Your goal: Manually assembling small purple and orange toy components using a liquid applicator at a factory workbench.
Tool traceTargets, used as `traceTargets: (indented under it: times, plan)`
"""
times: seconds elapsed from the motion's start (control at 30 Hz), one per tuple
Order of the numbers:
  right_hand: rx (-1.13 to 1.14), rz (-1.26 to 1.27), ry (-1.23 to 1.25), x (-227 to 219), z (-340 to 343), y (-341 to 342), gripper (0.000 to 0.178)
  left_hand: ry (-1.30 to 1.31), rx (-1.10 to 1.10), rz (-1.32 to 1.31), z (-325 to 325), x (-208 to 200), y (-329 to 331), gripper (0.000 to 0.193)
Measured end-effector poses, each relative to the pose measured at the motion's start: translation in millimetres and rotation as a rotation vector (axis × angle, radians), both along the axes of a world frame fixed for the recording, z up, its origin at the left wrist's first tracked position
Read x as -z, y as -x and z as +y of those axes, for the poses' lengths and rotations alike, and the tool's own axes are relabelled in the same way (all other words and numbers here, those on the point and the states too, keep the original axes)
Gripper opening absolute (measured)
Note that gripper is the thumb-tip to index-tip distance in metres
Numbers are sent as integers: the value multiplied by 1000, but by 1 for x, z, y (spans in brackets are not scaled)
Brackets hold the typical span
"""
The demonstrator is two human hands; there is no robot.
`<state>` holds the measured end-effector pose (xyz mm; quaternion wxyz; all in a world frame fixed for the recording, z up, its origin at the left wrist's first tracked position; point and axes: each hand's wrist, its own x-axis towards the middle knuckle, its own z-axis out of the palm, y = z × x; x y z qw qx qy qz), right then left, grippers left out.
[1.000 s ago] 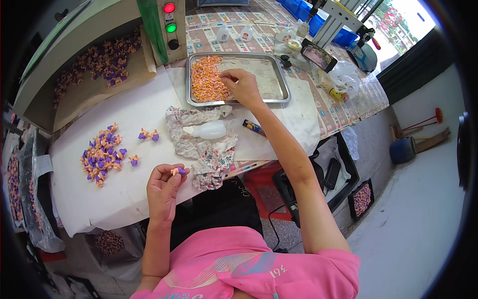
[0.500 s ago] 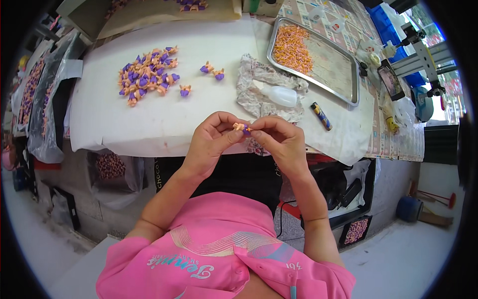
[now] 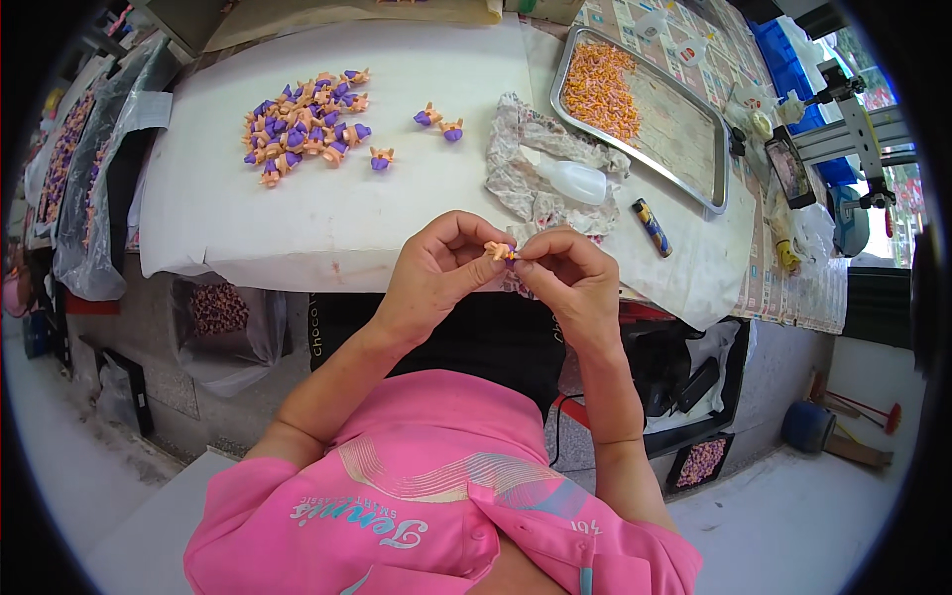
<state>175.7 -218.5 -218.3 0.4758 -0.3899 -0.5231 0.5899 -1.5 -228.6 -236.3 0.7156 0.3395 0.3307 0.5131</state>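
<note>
Between the fingertips of both hands, just off the near edge of the table, is a small peach and purple plastic figure (image 3: 499, 251). My left hand (image 3: 434, 276) pinches its peach part with thumb and forefinger. From the other side, my right hand (image 3: 575, 283) closes thumb and forefinger at its purple end; the fingers partly hide the piece. On the white sheet (image 3: 416, 193), beyond the hands and to the left, lies a pile of similar figures (image 3: 307, 124). Three loose ones, including one figure (image 3: 381, 158), rest to the right of that pile.
At the far right, a metal tray (image 3: 719, 149) holds many small orange and pink pieces (image 3: 600, 89). Nearer lie a crumpled patterned cloth (image 3: 511, 139), a translucent white bottle (image 3: 575, 182) and a dark patterned cylinder (image 3: 652, 228). A phone (image 3: 790, 174) stands on the right beside a metal frame.
The view has shifted slightly, so the table items appear moved. Both hands keep their pinch on the figure, which is turned a little, showing more of its peach part.
</note>
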Motion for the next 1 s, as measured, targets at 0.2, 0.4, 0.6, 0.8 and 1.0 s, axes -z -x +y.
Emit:
traceTargets:
  times: [0.2, 0.4, 0.6, 0.8, 1.0]
  plan:
    - [-10, 13, 64, 2, -1, -1, 13, -7, 11, 11, 0, 1, 0, 19]
    - [-28, 4, 114, 6, -1, -5, 14, -74, 6, 43, -1, 7, -2, 18]
    - [-56, -29, 177, 4, 1, -10, 16, -172, 5, 97, -2, 12, -4, 14]
    - [-88, -16, 216, 6, 4, -15, 19, -285, -36, 219, -4, 15, -5, 14]
    - [-71, -41, 198, 8, 2, -17, 21, -502, -6, 396, -3, 19, -3, 16]
